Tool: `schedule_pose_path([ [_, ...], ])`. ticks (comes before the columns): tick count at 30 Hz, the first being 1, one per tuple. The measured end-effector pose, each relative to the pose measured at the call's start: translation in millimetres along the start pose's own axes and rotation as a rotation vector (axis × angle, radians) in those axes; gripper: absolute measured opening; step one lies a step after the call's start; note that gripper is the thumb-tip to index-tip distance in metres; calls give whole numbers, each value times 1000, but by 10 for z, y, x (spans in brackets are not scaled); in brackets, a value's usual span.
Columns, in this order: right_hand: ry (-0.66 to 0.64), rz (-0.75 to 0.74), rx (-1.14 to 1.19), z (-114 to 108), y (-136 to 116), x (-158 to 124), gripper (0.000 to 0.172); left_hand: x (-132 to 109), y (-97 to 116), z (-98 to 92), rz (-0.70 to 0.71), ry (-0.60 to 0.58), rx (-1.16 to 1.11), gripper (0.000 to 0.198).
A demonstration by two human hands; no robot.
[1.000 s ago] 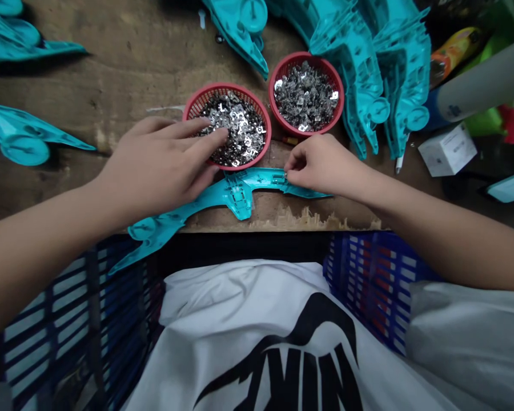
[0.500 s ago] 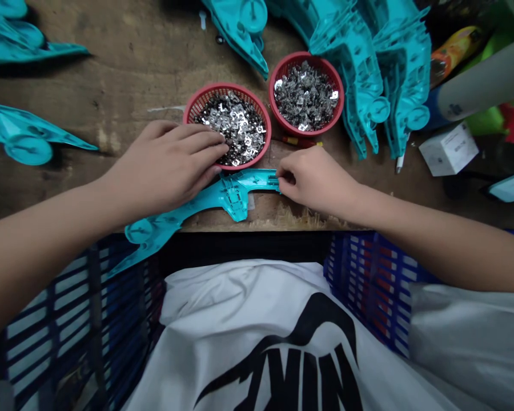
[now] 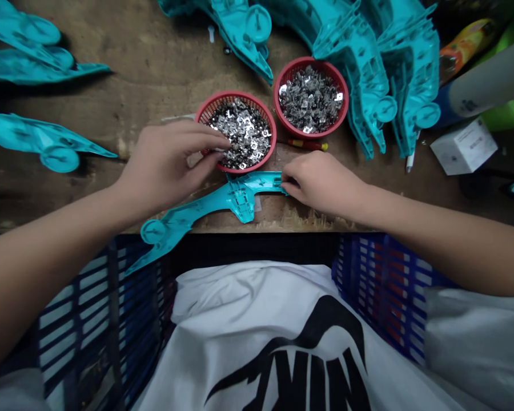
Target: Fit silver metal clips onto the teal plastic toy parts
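A long teal plastic part (image 3: 223, 202) lies along the front edge of the wooden table (image 3: 145, 74), its left end overhanging. My right hand (image 3: 321, 181) is closed in a pinch at the part's right end. My left hand (image 3: 171, 162) hovers at the near rim of a red basket (image 3: 209, 108) full of small shiny metal pieces, thumb and fingers drawn together; what they hold is too small to make out. A second red basket (image 3: 282, 77) of metal pieces stands to the right behind it.
Stacks of teal parts (image 3: 381, 63) stand at the back right, more teal parts (image 3: 43, 142) lie at the left. A red-and-yellow screwdriver (image 3: 310, 145) lies by the baskets. A white box (image 3: 465, 145) sits far right. Blue crates (image 3: 381, 285) flank my lap.
My left hand lifted off the teal part and curled its fingers into a pinch at the basket's rim. My right hand stays pinched at the part's right end.
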State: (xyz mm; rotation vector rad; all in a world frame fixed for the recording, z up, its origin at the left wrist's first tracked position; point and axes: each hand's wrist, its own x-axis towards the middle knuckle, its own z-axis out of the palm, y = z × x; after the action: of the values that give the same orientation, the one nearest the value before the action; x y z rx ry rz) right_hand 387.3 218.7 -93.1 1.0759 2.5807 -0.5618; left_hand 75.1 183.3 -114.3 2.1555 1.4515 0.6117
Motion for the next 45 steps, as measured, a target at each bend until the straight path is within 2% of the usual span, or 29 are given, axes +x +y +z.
schedule_pose_path([
  [4,-54,-21,-22,-53,9,-7,22,9,15,-1,-147,151,-160,20],
  [7,28,-36,31,-92,140,-20,28,34,36,28,-216,206,-336,16],
  [10,192,-11,105,-132,304,-32,32,50,60,58,-246,208,-541,23],
  [12,239,-4,117,-140,369,-40,35,51,74,69,-265,193,-626,29],
  [17,228,25,37,-73,333,-63,29,47,102,73,-314,190,-747,46],
  [21,244,54,-37,-41,253,-78,32,48,128,95,-333,197,-781,43],
  [26,267,-7,-51,-49,212,-86,44,53,116,136,-364,200,-807,37],
  [28,282,-22,-32,-59,185,-96,46,49,133,134,-369,164,-791,40],
  [30,304,-71,-3,-78,125,-117,47,18,205,129,-393,74,-799,43],
  [34,240,-359,74,-91,-83,-190,45,-165,495,190,-466,-182,-1004,50],
  [37,187,-550,85,-15,-192,-236,49,-339,664,304,-565,-310,-1165,63],
  [41,191,-673,66,145,-158,-247,37,-449,672,405,-689,-418,-1170,54],
  [45,210,-648,133,257,-127,-260,28,-439,641,392,-735,-419,-1117,48],
])
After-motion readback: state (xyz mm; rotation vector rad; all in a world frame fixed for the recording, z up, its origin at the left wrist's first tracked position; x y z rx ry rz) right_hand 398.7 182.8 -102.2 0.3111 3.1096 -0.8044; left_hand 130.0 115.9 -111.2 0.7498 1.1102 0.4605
